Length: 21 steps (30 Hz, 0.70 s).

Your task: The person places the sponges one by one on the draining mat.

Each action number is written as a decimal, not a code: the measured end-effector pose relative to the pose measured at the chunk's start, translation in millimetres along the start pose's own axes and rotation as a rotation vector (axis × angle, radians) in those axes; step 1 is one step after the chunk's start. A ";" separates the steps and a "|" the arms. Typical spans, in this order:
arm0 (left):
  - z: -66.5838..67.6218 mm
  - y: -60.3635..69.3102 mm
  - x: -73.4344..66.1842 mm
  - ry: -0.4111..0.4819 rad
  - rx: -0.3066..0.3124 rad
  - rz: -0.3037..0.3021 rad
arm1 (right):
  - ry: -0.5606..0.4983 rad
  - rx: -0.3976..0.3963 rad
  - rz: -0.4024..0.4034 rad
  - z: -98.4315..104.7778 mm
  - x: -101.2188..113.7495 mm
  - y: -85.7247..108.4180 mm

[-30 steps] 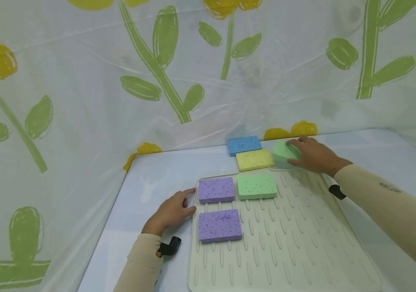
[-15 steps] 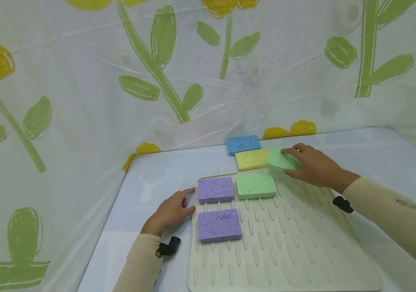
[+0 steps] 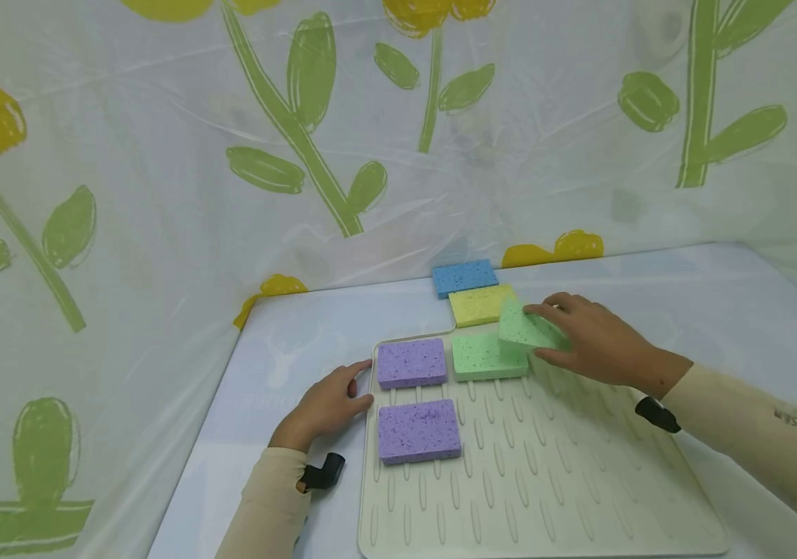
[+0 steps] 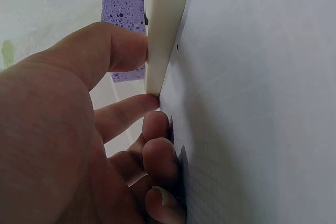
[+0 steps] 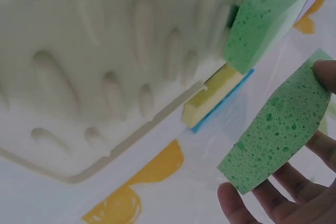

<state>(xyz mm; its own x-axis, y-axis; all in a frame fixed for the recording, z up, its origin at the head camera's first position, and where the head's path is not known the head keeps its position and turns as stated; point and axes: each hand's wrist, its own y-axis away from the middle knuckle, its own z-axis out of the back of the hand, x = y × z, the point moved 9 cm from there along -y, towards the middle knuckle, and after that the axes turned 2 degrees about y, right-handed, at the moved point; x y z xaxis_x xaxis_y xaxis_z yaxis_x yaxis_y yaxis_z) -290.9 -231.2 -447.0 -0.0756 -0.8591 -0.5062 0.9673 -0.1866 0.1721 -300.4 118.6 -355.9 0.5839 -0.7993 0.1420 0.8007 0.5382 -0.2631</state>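
1. Held green sponge (image 3: 527, 326): porous, rectangular, tilted; raised above the mat's far part; pinched in the grip of the right hand (image 3: 597, 338), thumb opposite fingers.
2. Ridged mat (image 3: 545, 466): pale, with raised oblong ribs and rounded corners; lies on the white table (image 3: 252, 380); ribs run on rightward and nearward of the sponges.
3. Left hand (image 3: 328, 404): grip parted, holding nothing; thumb and forefinger touch the mat's left edge.
4. Resting green sponge (image 3: 478, 357): flat, just right of the far purple sponge (image 3: 412, 363); near purple sponge (image 3: 419, 432) across a narrow ribbed gap.
5. Yellow sponge (image 3: 478, 305): at the far rim; blue sponge (image 3: 464, 278) behind.
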 end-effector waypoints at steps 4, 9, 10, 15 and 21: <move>-0.8 -0.6 0.9 0.001 0.002 0.005 | 0.017 -0.021 0.043 1.0 11.9 3.7; -1.4 -1.1 1.4 0.004 0.004 0.004 | 0.028 -0.036 0.073 0.0 23.9 7.8; -1.8 -1.1 1.4 0.004 0.006 0.003 | 0.027 -0.032 0.073 -1.0 26.1 8.9; -1.4 -0.7 2.6 0.000 0.009 0.011 | 0.015 -0.010 0.093 -5.3 37.8 13.5; -0.8 -2.3 4.8 -0.003 0.003 0.023 | 0.005 -0.006 0.114 -7.3 48.4 17.3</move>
<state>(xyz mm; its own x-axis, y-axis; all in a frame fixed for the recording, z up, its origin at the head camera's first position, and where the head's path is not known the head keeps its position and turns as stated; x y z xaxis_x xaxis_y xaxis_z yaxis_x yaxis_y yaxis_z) -293.3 -234.5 -450.4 -0.0542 -0.8648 -0.4992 0.9681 -0.1680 0.1859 -259.3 87.3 -360.6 0.6704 -0.7343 0.1062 0.7284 0.6241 -0.2828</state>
